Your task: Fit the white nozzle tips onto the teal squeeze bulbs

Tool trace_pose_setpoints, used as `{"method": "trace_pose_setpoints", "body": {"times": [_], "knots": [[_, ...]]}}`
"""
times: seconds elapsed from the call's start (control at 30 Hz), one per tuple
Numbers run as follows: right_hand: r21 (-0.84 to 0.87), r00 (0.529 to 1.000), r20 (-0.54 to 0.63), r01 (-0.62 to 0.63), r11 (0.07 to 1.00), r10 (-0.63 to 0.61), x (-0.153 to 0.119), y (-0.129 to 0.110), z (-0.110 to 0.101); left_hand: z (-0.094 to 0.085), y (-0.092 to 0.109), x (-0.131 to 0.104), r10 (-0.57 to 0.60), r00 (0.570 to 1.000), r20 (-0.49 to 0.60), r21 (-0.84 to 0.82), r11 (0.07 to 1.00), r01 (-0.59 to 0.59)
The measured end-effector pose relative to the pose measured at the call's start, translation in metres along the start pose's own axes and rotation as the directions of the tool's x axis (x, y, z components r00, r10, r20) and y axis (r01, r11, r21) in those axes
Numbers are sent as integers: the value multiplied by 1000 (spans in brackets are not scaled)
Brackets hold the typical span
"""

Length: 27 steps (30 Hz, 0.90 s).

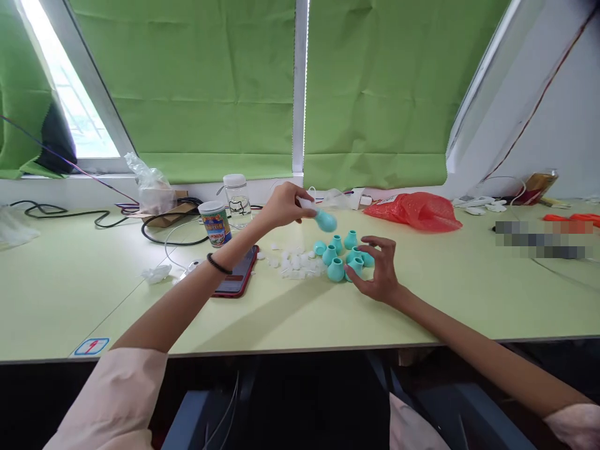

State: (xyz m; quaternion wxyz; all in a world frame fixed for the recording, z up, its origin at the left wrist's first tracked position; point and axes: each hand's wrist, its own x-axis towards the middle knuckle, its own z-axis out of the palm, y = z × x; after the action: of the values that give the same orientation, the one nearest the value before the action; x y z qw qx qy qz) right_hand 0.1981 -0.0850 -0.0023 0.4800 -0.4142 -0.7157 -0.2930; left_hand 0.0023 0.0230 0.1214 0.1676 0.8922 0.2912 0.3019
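My left hand [287, 205] is raised over the table with its fingers pinched on the white end of a small teal bulb-shaped piece [325, 220], which tilts down to the right. On the table, my right hand [379, 270] has its thumb and fingers spread at the edge of a cluster of teal bulb-shaped pieces [335, 270]. Most of these stand with an open neck upward. Some are partly hidden behind the right fingers, and whether those fingers touch any I cannot tell. Left of the cluster lies a loose heap of small white translucent pieces [297, 264].
A phone [239, 275] lies under my left forearm. Behind it stand a printed cup [215, 225] and a clear lidded jar [238, 203]. A red plastic bag [415, 211] lies at the back right, and black cables [175, 240] at the left.
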Motion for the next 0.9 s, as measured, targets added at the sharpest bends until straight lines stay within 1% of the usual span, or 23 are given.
{"method": "trace_pose_setpoints", "body": {"times": [0.07, 0.13, 0.17, 0.23, 0.27, 0.3, 0.37, 0.4, 0.43, 0.47, 0.5, 0.57, 0.6, 0.67, 0.7, 0.73, 0.77, 0.8, 0.83, 0.87, 0.9], "knots": [[53, 1000, -4, -26, 998, 26, 15, -16, 2, -4, 20, -23, 11, 993, 117, -165, 986, 9], [115, 997, 64, -52, 992, 45, 27, -28, 7, 2, 32, -40, 10, 989, 145, -253, 967, 28], [129, 992, 110, -68, 989, 54, 30, -32, 12, 9, 33, -46, 5, 992, 126, -271, 962, 30], [95, 984, 155, -102, 990, 87, 33, -34, 23, 27, 30, -49, -31, 998, 48, -268, 963, 43], [52, 982, 154, -118, 992, 108, 32, -33, 30, 37, 25, -48, -61, 998, -27, -258, 965, 51], [12, 981, 148, -126, 992, 123, 30, -30, 36, 46, 19, -46, -93, 987, -132, -247, 967, 58], [-45, 984, 138, -105, 993, 110, 26, -22, 46, 64, 6, -40, -132, 942, -309, -240, 969, 57], [-58, 986, 143, -80, 995, 88, 23, -19, 49, 71, 0, -38, -149, 923, -356, -266, 962, 53], [-67, 987, 150, -48, 997, 58, 22, -15, 51, 77, -6, -36, -160, 919, -361, -314, 948, 42], [-73, 987, 158, -15, 997, 26, 20, -13, 52, 82, -11, -36, -163, 929, -332, -384, 923, 25], [-75, 986, 168, 18, 997, -6, 19, -11, 52, 85, -15, -36, -165, 950, -265, -476, 879, 20], [-77, 983, 177, 73, 994, -58, 17, -10, 51, 89, -20, -39, -143, 987, -75, -663, 747, 58], [-77, 982, 172, 88, 993, -74, 16, -10, 50, 89, -22, -40, -124, 992, 25, -738, 667, 101], [-67, 986, 145, 99, 993, -88, 15, -11, 48, 85, -26, -41, -89, 980, 181, -832, 518, 200], [-59, 989, 121, 97, 994, -89, 15, -12, 47, 82, -27, -41, -82, 972, 222, -855, 463, 235], [-48, 992, 90, 89, 995, -85, 14, -12, 47, 78, -29, -40, -93, 969, 231, -868, 430, 248], [-35, 996, 54, 76, 996, -74, 14, -12, 46, 75, -32, -39, -125, 971, 202, -872, 427, 237], [-15, 998, 15, 55, 998, -55, 13, -13, 46, 73, -34, -38, -173, 975, 137, -859, 470, 204], [9, 999, -23, 26, 1000, -25, 13, -14, 45, 72, -37, -37, -216, 976, 40, -811, 564, 158], [39, 998, -58, -12, 999, 14, 12, -15, 45, 72, -40, -37, -235, 969, -77, -711, 694, 112], [71, 995, -84, -49, 996, 54, 12, -16, 45, 74, -44, -38, -216, 958, -187, -553, 830, 79]]}}
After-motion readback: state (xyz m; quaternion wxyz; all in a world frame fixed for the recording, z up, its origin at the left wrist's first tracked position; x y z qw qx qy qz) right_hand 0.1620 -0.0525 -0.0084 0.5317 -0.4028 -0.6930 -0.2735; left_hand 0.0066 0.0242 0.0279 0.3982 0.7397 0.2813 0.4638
